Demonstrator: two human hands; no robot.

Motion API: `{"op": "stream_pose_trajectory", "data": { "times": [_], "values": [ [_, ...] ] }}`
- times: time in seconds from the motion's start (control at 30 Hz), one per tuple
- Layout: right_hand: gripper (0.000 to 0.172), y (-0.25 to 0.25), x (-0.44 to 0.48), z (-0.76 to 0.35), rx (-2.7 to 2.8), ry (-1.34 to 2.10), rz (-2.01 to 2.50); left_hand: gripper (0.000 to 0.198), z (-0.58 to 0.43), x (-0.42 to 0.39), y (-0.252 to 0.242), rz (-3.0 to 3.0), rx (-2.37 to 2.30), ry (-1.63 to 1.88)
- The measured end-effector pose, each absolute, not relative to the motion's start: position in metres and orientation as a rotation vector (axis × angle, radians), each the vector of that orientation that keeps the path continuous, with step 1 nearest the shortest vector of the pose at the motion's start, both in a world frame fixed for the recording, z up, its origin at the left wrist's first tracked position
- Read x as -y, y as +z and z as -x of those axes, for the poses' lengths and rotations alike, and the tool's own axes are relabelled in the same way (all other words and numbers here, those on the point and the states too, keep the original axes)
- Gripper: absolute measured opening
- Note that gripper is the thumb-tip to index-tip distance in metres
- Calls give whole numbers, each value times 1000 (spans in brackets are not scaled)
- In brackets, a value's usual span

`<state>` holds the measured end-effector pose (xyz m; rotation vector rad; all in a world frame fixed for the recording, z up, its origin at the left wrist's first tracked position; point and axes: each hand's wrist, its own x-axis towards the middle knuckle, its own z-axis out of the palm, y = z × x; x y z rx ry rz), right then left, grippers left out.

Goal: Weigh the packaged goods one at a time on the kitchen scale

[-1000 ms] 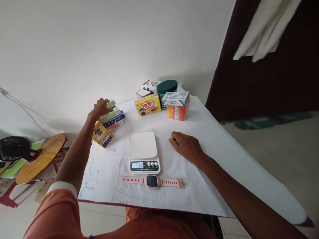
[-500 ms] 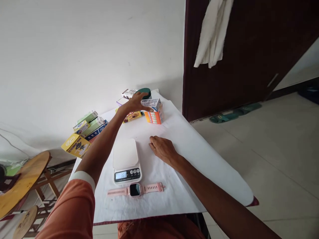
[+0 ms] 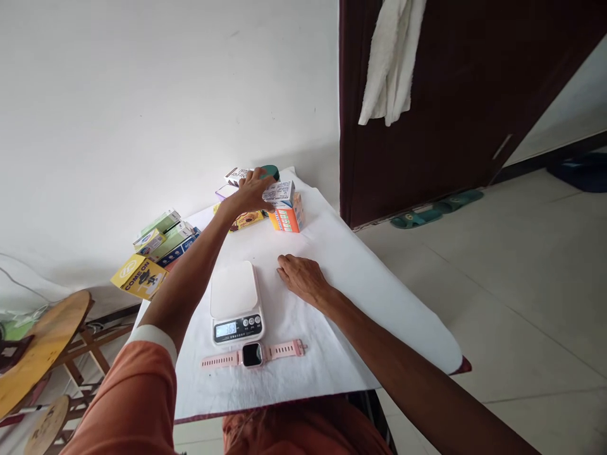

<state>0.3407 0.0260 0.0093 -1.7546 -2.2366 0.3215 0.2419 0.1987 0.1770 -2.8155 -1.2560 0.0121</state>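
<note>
My left hand [image 3: 250,191] reaches to the far end of the table and closes over a white printed box [image 3: 279,191] that lies on an orange box [image 3: 286,218]. A green round tin [image 3: 270,171] and a yellow snack box [image 3: 244,220] sit right beside it. My right hand [image 3: 300,276] rests flat on the white table cover [image 3: 360,284], fingers stretched out, just right of a white kitchen scale [image 3: 236,301] with a lit display. A pink smartwatch [image 3: 252,354] lies flat in front of the scale.
A pile of small boxes [image 3: 165,235] and a yellow box [image 3: 136,277] lie at the table's left edge. Round wooden stools [image 3: 33,341] stand to the left. A dark door [image 3: 450,95] with a white cloth [image 3: 391,60] hung on it is at the right; sandals [image 3: 431,212] lie by it.
My left hand left the box pile at the left edge, swung right to the far group of boxes and settled on the white box. The view turned right; my right hand stayed put.
</note>
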Motion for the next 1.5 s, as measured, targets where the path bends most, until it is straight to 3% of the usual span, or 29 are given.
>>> {"op": "stream_pose_trajectory", "data": {
  "times": [0.17, 0.4, 0.6, 0.77, 0.9, 1.03, 1.3, 1.5],
  "values": [
    [31, 7, -27, -339, 2236, 293, 1784, 65, -175, -142, 185, 2890, 1285, -15],
    [27, 8, -25, -338, 2225, 271, 1791, 59, -83, -59, 136, 2920, 1589, 144],
    [20, 6, -24, -338, 2193, 224, 1776, 64, -72, -33, 106, 2922, 1681, 116],
    [18, 0, -25, -338, 2177, 220, 1753, 84, -73, -27, 115, 2905, 1696, 19],
    [18, -3, -27, -339, 2164, 219, 1743, 68, -79, -25, 122, 2910, 1608, 49],
    [17, -5, -28, -340, 2168, 215, 1747, 49, -81, -28, 124, 2886, 1574, 174],
    [18, -14, -31, -341, 2153, 189, 1703, 51, -39, -105, 185, 2605, 1629, -198],
    [19, -23, -33, -344, 2127, 134, 1623, 48, -6, -197, 205, 2193, 2031, -158]
  ]
}}
